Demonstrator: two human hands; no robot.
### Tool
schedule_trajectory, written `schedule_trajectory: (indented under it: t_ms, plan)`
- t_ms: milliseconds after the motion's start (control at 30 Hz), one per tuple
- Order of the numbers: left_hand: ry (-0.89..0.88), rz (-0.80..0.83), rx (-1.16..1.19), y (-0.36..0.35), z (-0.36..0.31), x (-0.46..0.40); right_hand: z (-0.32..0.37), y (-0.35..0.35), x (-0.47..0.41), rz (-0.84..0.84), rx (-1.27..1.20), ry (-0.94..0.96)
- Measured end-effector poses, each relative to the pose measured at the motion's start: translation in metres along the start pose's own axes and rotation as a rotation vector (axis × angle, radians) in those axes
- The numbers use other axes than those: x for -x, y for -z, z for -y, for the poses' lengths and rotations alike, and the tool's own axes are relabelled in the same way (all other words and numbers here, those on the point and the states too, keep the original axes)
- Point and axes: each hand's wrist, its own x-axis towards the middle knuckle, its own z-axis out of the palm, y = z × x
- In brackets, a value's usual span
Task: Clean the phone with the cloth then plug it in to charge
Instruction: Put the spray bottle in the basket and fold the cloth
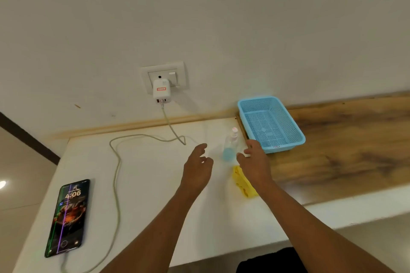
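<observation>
The phone [67,217] lies face up at the white table's left front, its screen lit, with the charging cable [116,175] plugged into its near end. That cable loops back to a white charger [161,91] in the wall socket [164,75]. A folded yellow cloth [243,182] lies on the table, partly under my right forearm. A small spray bottle [230,145] with blue liquid stands upright beyond it. My left hand [197,166] hovers open just left of the bottle. My right hand [254,159] hovers open just right of it. Neither hand touches it.
A light blue perforated basket [271,124] sits empty at the back right, half on a wooden counter [355,139] beside the white table [155,184]. The wall runs along the back. Floor tiles show at far left.
</observation>
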Motion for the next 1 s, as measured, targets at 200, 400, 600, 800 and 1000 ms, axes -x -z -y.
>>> schedule_trajectory:
  t_ms: [200,400,600,800,1000]
  plan:
    - [0.036,0.020,-0.002,-0.017,-0.008,-0.022,0.001,-0.004,-0.019,0.066,0.026,0.026]
    - [0.045,0.044,-0.033,-0.031,-0.009,-0.026,-0.001,-0.008,-0.024,0.111,0.041,0.141]
    - [0.044,0.052,-0.050,-0.033,-0.009,-0.026,-0.001,-0.012,-0.026,0.086,0.079,0.183]
    - [0.003,0.056,-0.047,-0.030,-0.014,-0.023,0.005,-0.003,-0.024,0.009,0.139,0.252]
    - [0.015,0.032,0.008,-0.027,-0.021,-0.026,0.043,0.043,-0.067,-0.158,0.114,0.352]
